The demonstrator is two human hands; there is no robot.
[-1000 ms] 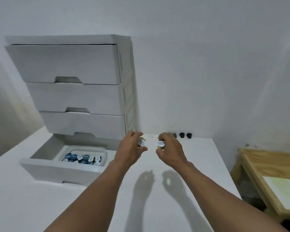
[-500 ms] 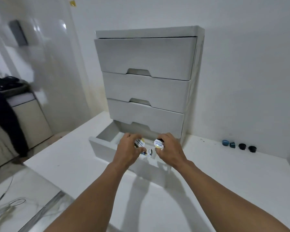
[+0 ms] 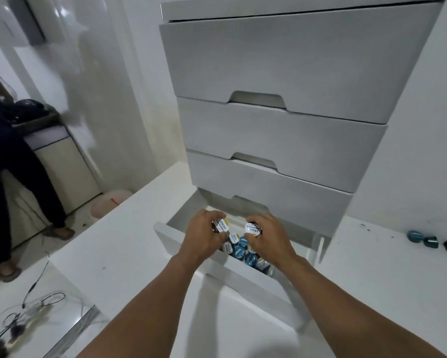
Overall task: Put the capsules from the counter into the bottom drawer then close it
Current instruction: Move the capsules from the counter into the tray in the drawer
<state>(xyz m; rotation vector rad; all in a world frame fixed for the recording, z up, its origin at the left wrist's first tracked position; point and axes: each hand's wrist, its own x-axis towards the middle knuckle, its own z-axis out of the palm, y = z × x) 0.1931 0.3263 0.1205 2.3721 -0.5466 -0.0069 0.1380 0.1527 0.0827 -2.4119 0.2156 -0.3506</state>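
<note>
Counter [image 3: 129, 254]: white.
Drawer [image 3: 243, 277]: open beneath hands, capsules [image 3: 240, 250] inside.
Left hand [image 3: 204, 236]: pinches white-lidded capsule [image 3: 221, 225].
Right hand [image 3: 271, 239]: pinches second capsule [image 3: 252, 229].

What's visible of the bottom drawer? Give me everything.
The bottom drawer is white and plastic-looking, the lowest of four in the cabinet, and stands open over the counter. Its plain front panel faces the camera, and the left inner wall shows. Blue and white-lidded capsules lie inside. The left hand and right hand each hold another above it; whether they touch the drawer is unclear.
</note>
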